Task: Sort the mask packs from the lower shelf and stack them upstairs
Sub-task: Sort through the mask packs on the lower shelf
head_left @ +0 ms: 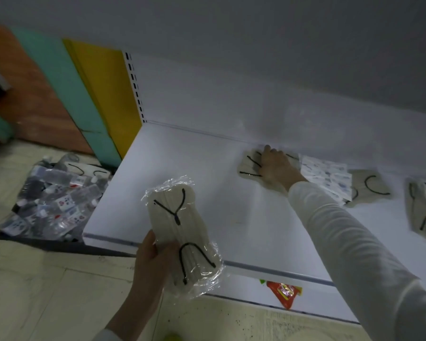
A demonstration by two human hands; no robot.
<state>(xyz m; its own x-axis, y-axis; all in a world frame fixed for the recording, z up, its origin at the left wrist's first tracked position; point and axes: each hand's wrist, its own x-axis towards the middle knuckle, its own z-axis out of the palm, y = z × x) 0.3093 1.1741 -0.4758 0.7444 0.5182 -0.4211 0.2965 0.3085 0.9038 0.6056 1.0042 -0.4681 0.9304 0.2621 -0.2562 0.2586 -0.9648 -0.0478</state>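
My left hand grips a clear-wrapped pack of beige masks with black ear loops, held upright in front of the white shelf's front edge. My right hand reaches to the back of that shelf and lies flat, fingers straight, on another beige mask pack near the back wall. More beige packs lie to the right and at the far right edge. A white pack with blue print lies between them.
A lower shelf below the front edge holds a red and yellow packet. On the floor at left lies a heap of small clear bottles and packs. Yellow, teal and orange panels lean beside the slotted shelf upright.
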